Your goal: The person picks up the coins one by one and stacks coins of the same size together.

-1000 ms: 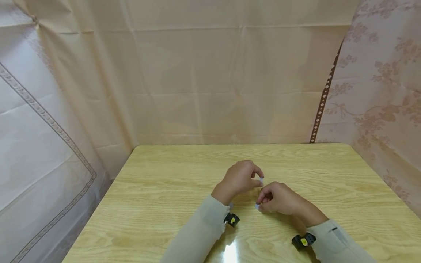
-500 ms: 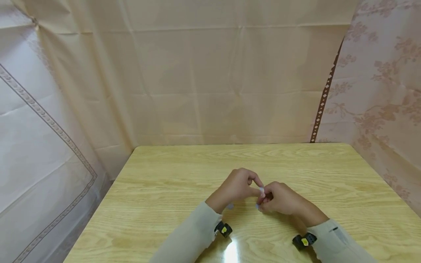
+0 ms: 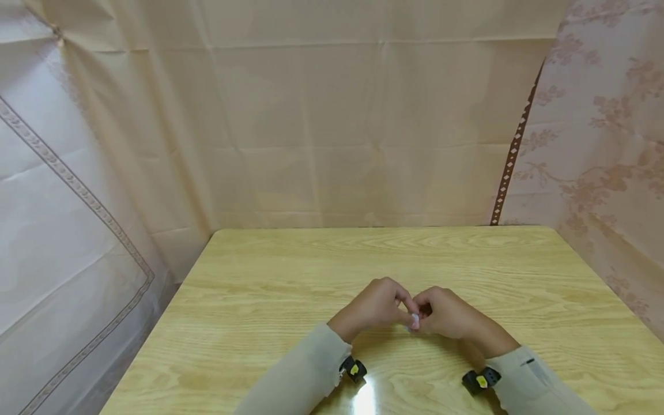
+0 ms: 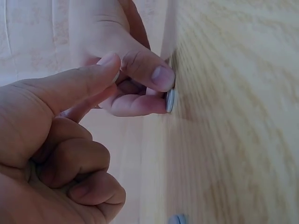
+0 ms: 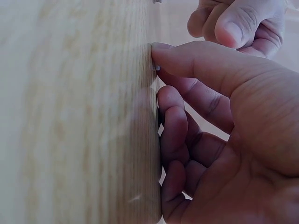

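In the head view my left hand (image 3: 381, 304) is close beside my right hand (image 3: 448, 316), their fingertips meeting in that view. Thumb and forefinger of the left pinch a small pale coin (image 3: 415, 320); in the left wrist view only a thin edge of it shows, and the other left fingers are curled into the palm. Low at the tabletop, the right thumb and forefinger pinch a silvery coin (image 4: 170, 100), which stands on edge in the left wrist view. Most of that coin hides behind the right thumb in the right wrist view.
Another small silvery disc (image 4: 177, 219) lies on the wood-grain table (image 3: 270, 271), at the bottom of the left wrist view. Beige cloth (image 3: 332, 132) hangs behind the table's far edge, with patterned cloths at both sides.
My left hand has come down and nearer the body with its coin, up to the right fingertips. The right hand has stayed in place at the tabletop.
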Tool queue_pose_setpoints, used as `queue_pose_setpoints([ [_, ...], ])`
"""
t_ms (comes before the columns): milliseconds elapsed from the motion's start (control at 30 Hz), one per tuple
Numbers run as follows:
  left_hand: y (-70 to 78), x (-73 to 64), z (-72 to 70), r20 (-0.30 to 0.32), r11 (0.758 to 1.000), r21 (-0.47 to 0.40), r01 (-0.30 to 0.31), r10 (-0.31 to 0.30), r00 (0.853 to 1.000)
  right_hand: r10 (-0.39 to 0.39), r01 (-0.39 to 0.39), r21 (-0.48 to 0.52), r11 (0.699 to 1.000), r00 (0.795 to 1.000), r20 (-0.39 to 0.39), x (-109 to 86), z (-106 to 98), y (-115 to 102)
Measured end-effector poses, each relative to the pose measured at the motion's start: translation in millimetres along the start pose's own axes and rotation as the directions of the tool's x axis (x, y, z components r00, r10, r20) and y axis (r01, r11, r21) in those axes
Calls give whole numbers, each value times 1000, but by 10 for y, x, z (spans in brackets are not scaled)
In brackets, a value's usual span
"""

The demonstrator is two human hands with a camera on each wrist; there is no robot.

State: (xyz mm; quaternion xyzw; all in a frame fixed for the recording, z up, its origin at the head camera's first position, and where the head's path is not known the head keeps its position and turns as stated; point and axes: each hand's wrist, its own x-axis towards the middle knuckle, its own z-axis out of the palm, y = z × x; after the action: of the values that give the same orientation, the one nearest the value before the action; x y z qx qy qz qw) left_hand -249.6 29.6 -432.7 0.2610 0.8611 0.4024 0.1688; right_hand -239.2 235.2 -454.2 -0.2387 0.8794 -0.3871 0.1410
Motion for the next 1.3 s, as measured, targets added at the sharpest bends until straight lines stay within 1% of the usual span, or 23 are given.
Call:
queue_pose_setpoints([
  [233,7,-3,28,-3,999,36,-14,14,1000,20,-20,4,1000,1000,13,13,0,-3],
  [367,11,-3,38,-9,998,64,-14,14,1000,17,-17,7,1000,1000,19,16,9,13],
  [533,7,2,39,-14,995,94,-29,30,999,7,-8,2,1000,1000,12,16,12,28],
  [867,-73,43,26,-11,991,131,-21,22,1000,1,-1,5,1000,1000,8,12,11,20],
  [1033,-100,49,22,-10,992,124,-21,23,1000,-6,5,7,1000,1000,9,15,18,27],
  [1300,-120,55,38,-15,994,111,-5,7,1000,5,-5,15,1000,1000,13,9,20,10],
])
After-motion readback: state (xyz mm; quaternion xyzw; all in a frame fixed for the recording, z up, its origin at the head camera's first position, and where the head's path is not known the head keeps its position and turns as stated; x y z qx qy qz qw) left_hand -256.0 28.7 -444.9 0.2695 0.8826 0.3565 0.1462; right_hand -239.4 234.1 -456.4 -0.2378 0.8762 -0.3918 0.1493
